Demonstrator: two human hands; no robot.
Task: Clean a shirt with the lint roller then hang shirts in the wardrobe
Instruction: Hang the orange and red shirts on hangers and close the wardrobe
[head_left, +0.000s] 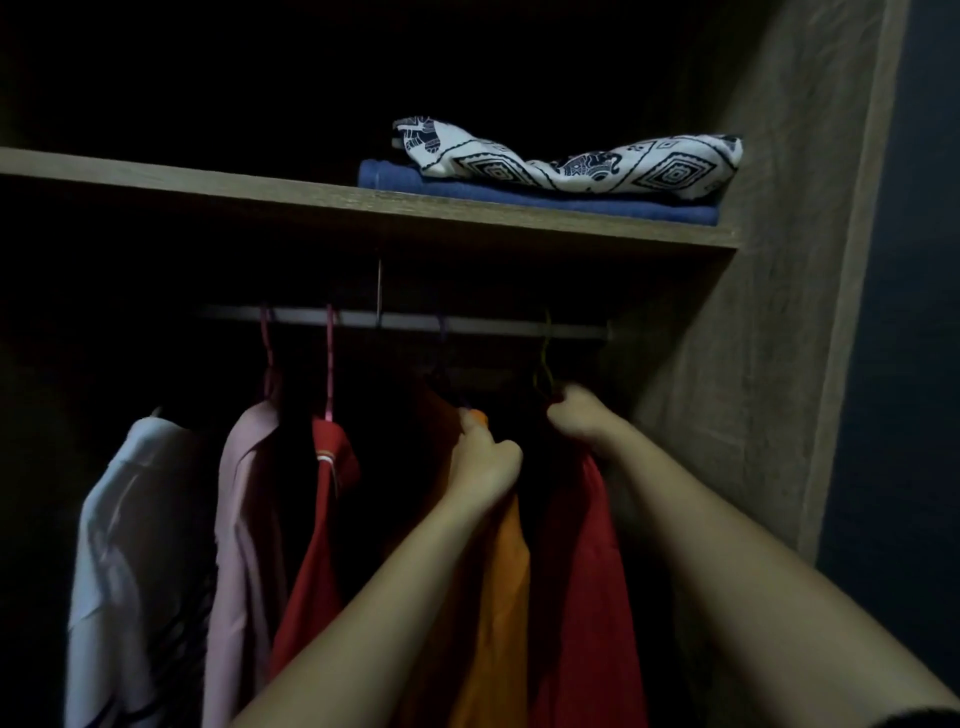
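Head view: left hand (483, 460) clamps the floppy orange shirt (493, 597) at its collar, right hand (577, 415) grips the light rightmost red shirt (587, 597) up top, though its stiff yellow hanger (544, 358) looks the surer hold.

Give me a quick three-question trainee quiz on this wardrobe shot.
1. True or false: the patterned cloth lies on the blue cloth.
2. The left hand grips which shirt? A white; B pink; C orange shirt.
3. Fill in: the right hand grips the top of the rightmost shirt, coloured ___.
Key: 1 true; 2 C; 3 red.
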